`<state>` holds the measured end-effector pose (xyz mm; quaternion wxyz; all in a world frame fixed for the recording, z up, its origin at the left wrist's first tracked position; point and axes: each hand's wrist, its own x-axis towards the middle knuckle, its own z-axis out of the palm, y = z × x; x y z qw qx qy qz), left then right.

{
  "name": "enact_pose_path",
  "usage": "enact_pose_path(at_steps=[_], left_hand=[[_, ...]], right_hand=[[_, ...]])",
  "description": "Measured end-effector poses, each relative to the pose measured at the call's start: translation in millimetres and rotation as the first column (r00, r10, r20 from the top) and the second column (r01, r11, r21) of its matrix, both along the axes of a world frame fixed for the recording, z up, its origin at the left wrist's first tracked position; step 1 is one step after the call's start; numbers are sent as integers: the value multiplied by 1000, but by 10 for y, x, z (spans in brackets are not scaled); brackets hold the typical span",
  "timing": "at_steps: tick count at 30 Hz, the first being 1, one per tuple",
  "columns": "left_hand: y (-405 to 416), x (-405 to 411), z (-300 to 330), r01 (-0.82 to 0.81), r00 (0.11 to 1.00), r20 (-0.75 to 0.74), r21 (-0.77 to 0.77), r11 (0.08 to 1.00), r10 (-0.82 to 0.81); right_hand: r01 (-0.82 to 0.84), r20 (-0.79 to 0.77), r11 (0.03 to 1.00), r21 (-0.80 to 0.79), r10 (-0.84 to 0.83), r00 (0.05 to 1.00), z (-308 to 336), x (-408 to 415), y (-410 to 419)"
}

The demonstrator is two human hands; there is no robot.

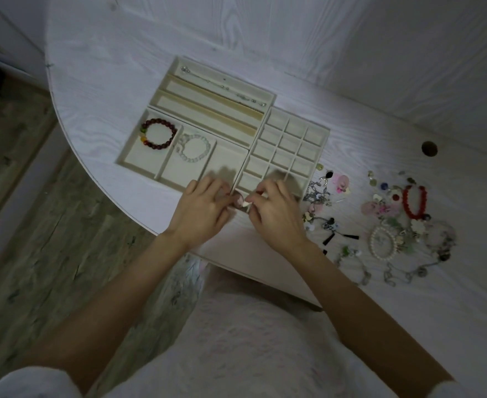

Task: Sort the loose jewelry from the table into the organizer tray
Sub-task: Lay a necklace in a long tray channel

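- One white wood-grain surface point(351, 145) fills most of the view, its rounded edge curving down the left side; a round hole point(429, 148) is cut in it at the right.
- Behind the surface, white panelled walls point(409, 53) with the same grain meet in a corner at the far side.
- Grey-brown plank floor point(21, 225) shows to the left, below the curved edge.
- The person's pale, textured clothing point(250, 340) fills the near middle, with both bare forearms reaching out over it.
- The cream organizer tray point(268, 94) sits in the middle of the surface in three sections: long slots at the far side, three wide compartments at the left, a grid of small cells at the right.
- Loose jewelry point(394, 225) lies scattered on the surface to the right of the tray: a red bead bracelet point(415, 202), a pearl bracelet point(383, 242), chains, earrings and small flower pieces.
- A thin silver chain point(222, 83) lies in the farthest long slot.
- A dark red bead bracelet point(159, 134) lies in the leftmost wide compartment, a pale translucent bracelet point(194, 147) in the middle one.
- The left hand point(202, 209) and right hand point(273, 209) meet at the near edge of the tray, fingers curled, pinching a small pale item point(243, 203) between them; it is too blurred to identify.
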<state>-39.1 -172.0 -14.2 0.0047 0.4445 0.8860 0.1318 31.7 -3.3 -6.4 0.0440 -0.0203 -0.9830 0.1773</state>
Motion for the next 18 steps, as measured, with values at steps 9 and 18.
enact_pose_path(at_steps=[9,18], left_hand=[[38,-19,-8,-21,1000,6,-131,991,22],[4,42,18,-16,1000,10,-124,992,17]], right_hand=[[55,153,996,-72,-44,987,-28,-138,-73],[46,159,992,-118,-27,987,-57,-70,-43]])
